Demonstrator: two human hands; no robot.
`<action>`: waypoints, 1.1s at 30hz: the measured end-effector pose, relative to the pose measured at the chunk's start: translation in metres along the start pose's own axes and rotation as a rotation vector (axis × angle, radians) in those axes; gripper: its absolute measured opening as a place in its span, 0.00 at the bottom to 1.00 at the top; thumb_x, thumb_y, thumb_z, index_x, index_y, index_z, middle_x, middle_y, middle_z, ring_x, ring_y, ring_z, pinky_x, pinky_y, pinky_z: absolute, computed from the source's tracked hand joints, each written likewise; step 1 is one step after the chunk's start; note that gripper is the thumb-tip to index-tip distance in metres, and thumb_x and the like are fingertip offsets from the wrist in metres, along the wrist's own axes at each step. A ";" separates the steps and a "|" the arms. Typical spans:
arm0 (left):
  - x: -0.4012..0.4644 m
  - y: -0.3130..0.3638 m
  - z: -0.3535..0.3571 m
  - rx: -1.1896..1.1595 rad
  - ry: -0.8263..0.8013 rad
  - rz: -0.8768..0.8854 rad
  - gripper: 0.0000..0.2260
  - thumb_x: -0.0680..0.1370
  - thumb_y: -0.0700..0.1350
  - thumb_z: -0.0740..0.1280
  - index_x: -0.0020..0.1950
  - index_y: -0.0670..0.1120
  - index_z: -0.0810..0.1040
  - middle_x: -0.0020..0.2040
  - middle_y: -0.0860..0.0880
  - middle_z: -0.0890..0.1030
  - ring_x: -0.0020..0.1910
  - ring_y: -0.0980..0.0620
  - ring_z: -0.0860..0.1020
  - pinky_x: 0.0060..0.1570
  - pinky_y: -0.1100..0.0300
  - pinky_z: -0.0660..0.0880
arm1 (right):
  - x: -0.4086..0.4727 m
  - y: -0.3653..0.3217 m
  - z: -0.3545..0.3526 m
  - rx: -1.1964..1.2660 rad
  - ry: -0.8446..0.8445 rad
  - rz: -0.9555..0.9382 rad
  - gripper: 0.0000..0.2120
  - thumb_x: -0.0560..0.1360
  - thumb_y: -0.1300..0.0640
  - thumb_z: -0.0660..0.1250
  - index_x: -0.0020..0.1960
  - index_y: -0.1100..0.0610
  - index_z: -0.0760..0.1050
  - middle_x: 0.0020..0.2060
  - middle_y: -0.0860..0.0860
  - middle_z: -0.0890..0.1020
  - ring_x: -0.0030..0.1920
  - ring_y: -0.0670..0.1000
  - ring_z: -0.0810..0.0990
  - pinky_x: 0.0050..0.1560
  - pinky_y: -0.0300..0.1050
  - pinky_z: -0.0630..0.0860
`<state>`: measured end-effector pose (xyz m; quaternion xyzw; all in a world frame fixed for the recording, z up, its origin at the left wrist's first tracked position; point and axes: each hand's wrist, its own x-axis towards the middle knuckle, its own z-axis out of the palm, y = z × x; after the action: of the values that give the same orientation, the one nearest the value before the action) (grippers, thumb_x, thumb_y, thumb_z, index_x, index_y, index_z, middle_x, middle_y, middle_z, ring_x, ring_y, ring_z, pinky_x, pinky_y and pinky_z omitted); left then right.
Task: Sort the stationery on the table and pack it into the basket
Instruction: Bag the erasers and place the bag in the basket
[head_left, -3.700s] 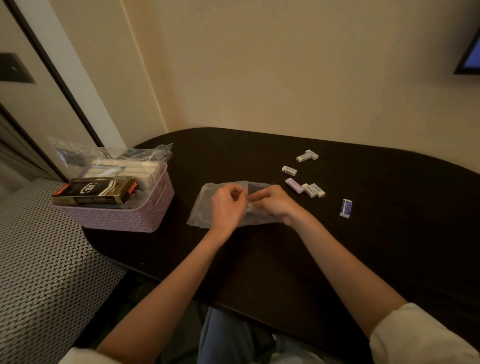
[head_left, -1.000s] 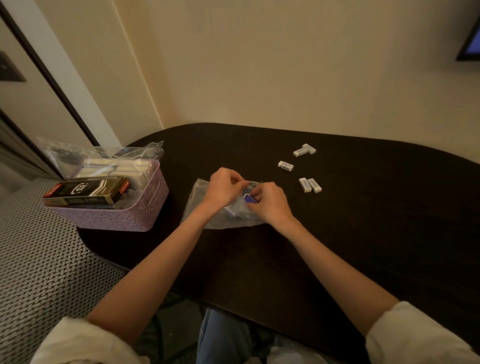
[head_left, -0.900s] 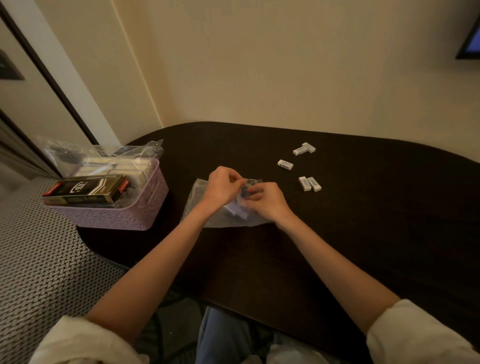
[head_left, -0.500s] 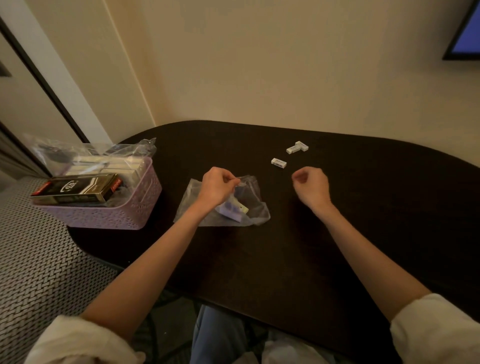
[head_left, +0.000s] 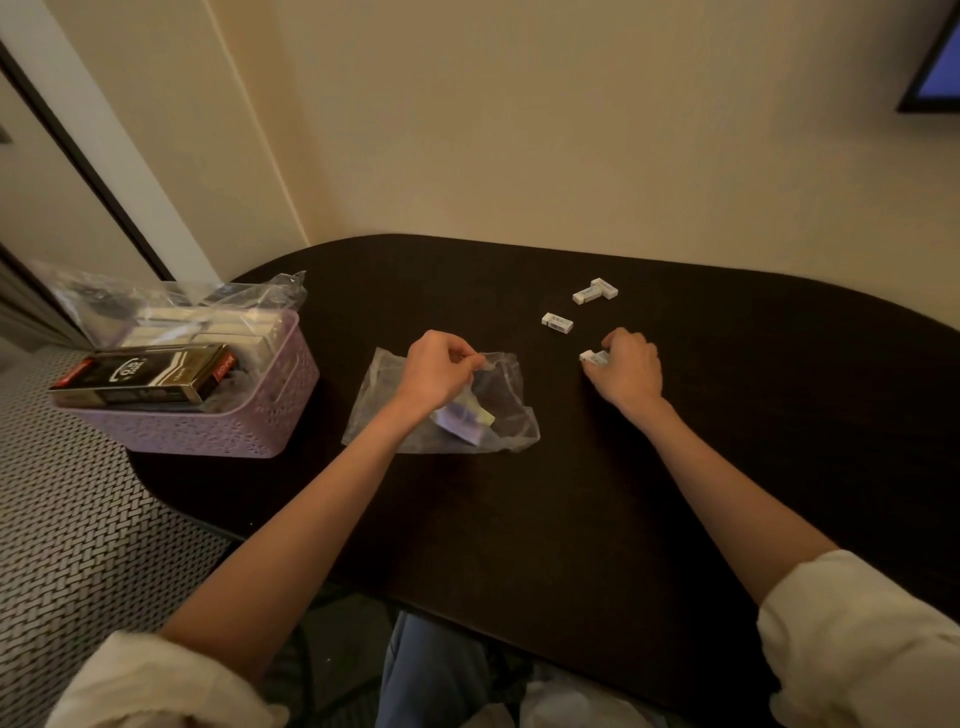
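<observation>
while 3 erasers (head_left: 557, 322) lie beyond, hands apart on open table (head_left: 779, 415)

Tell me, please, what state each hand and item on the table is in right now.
Left hand: pinches the clear bag's mouth.
Clear bag: open, erasers inside.
Right hand: fingers curled on a white eraser.
Three loose erasers: flat on table, untouched.
Purple basket: filled, a dark box on top.
</observation>
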<state>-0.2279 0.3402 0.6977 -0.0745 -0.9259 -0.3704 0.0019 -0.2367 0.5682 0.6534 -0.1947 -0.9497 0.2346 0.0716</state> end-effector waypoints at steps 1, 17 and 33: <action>0.000 -0.001 0.000 0.004 -0.005 0.000 0.06 0.78 0.43 0.68 0.48 0.43 0.83 0.35 0.52 0.79 0.33 0.60 0.75 0.34 0.70 0.68 | -0.001 0.000 0.000 0.057 -0.023 -0.012 0.21 0.72 0.53 0.72 0.62 0.58 0.72 0.58 0.56 0.77 0.59 0.55 0.75 0.57 0.50 0.76; -0.003 -0.007 -0.004 0.047 0.011 0.005 0.05 0.77 0.43 0.69 0.46 0.44 0.83 0.33 0.52 0.79 0.32 0.60 0.75 0.34 0.68 0.69 | -0.088 -0.060 -0.009 0.298 -0.170 -0.608 0.18 0.67 0.50 0.77 0.50 0.49 0.70 0.45 0.44 0.80 0.44 0.43 0.80 0.44 0.45 0.80; -0.002 -0.005 0.001 -0.061 0.039 -0.019 0.05 0.78 0.44 0.68 0.47 0.43 0.82 0.35 0.52 0.79 0.33 0.60 0.76 0.35 0.69 0.70 | 0.000 -0.017 0.003 0.161 0.015 -0.285 0.14 0.75 0.60 0.68 0.60 0.56 0.75 0.56 0.53 0.79 0.58 0.51 0.77 0.57 0.45 0.76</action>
<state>-0.2262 0.3370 0.6931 -0.0584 -0.9147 -0.3997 0.0144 -0.2427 0.5531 0.6584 -0.0533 -0.9452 0.2961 0.1266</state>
